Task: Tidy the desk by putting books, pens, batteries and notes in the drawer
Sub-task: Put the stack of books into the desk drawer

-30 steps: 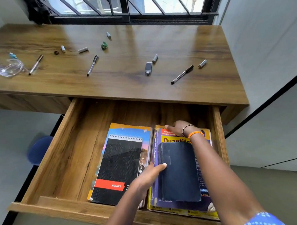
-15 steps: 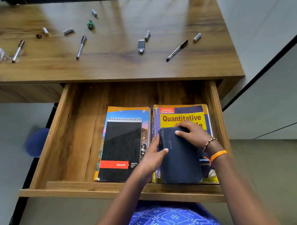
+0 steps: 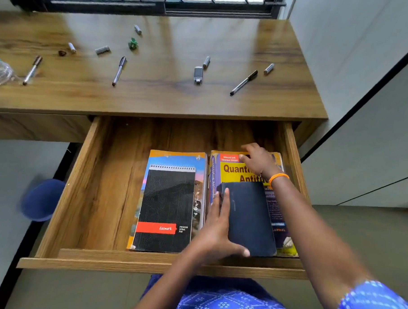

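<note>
Now our left hand [image 3: 219, 226] lies flat against the dark notebook [image 3: 248, 219] atop the yellow book [image 3: 231, 170] in the drawer [image 3: 92, 182], right hand [image 3: 257, 160] loosely spread above, so a careless nudge could skew the stack.

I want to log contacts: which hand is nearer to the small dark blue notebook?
Left. The left hand lies against the dark blue notebook; the right hand is beyond its far end.
</note>
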